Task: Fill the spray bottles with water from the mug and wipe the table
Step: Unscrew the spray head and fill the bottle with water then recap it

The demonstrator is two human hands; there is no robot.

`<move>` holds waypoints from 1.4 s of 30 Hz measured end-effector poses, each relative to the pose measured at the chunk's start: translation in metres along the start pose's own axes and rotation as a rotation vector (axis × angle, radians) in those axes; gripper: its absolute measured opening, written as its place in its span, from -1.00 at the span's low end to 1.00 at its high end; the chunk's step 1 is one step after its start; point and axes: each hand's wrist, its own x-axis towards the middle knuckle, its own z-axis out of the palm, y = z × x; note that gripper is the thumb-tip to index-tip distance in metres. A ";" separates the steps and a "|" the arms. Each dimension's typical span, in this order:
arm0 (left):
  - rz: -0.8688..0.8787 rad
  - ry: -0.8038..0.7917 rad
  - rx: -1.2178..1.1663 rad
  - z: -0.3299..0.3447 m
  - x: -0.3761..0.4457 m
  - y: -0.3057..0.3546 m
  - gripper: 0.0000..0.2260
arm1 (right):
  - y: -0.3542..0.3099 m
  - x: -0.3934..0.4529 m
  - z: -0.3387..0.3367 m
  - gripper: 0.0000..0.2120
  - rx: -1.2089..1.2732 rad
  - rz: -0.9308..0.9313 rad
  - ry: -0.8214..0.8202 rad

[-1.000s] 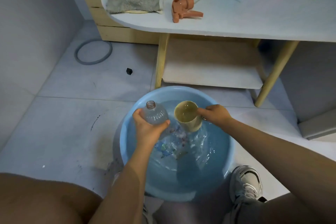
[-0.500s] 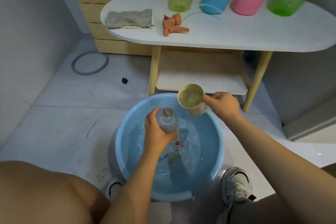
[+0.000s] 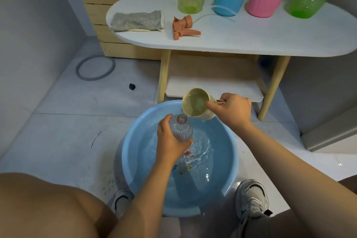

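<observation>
- While you crouch over the blue basin (image 3: 133, 152), your left hand (image 3: 170, 141) is curled round the clear bottle (image 3: 181, 129), thumb on one side and fingers on the other, holding it above the rippling water.
- You keep the bottle's long axis near upright, leaning slightly away from you, with its open threaded neck (image 3: 182, 119) at the top.
- Just to the right and a little above that neck is the lip of the yellow mug (image 3: 196, 102), apart from it and tipped toward it.
- Your right hand (image 3: 230, 111) grips the mug at its handle side, thumb hooked over the rim; water shows inside.
- Judging from this, the pour depends on bringing the mug's lower lip leftward over the neck; the opening is narrow, so spill into the basin seems likely.
</observation>
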 end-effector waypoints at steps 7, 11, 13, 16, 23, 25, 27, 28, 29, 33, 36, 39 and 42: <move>-0.006 0.001 -0.007 0.001 0.000 -0.004 -0.12 | 0.002 0.002 0.005 -0.57 -0.027 -0.046 0.044; -0.003 0.007 -0.016 0.003 0.001 -0.005 -0.12 | 0.001 0.003 0.005 -0.57 -0.040 -0.066 0.062; -0.008 0.006 -0.019 0.003 0.001 -0.004 -0.11 | 0.000 0.003 0.005 -0.57 -0.055 -0.079 0.069; -0.010 0.001 -0.018 0.003 0.001 -0.002 -0.12 | -0.002 0.002 0.004 -0.56 -0.079 -0.109 0.079; 0.007 0.006 -0.018 0.003 0.001 0.001 -0.14 | -0.004 -0.001 0.005 -0.57 -0.114 -0.175 0.135; 0.007 0.007 -0.017 0.003 0.001 0.000 -0.14 | -0.002 0.000 0.007 -0.54 -0.113 -0.193 0.159; 0.001 0.009 -0.022 0.003 0.001 -0.001 -0.14 | -0.001 0.002 0.007 -0.54 -0.126 -0.198 0.156; -0.003 0.008 -0.024 0.003 0.001 -0.001 -0.14 | -0.001 0.002 0.007 -0.56 -0.135 -0.196 0.149; -0.005 0.009 -0.026 0.003 0.001 -0.002 -0.13 | -0.001 0.002 0.007 -0.58 -0.139 -0.196 0.148; -0.001 0.013 -0.021 0.004 0.001 -0.004 -0.13 | -0.001 0.003 0.008 -0.61 -0.145 -0.201 0.169; -0.010 0.006 -0.022 0.004 0.001 -0.004 -0.12 | -0.001 0.003 0.009 -0.61 -0.150 -0.212 0.194; -0.005 0.004 -0.018 0.004 0.001 -0.003 -0.12 | 0.000 0.004 0.009 -0.61 -0.147 -0.216 0.230; -0.018 0.000 -0.006 0.004 0.001 -0.002 -0.13 | 0.001 0.005 0.011 -0.59 -0.146 -0.233 0.274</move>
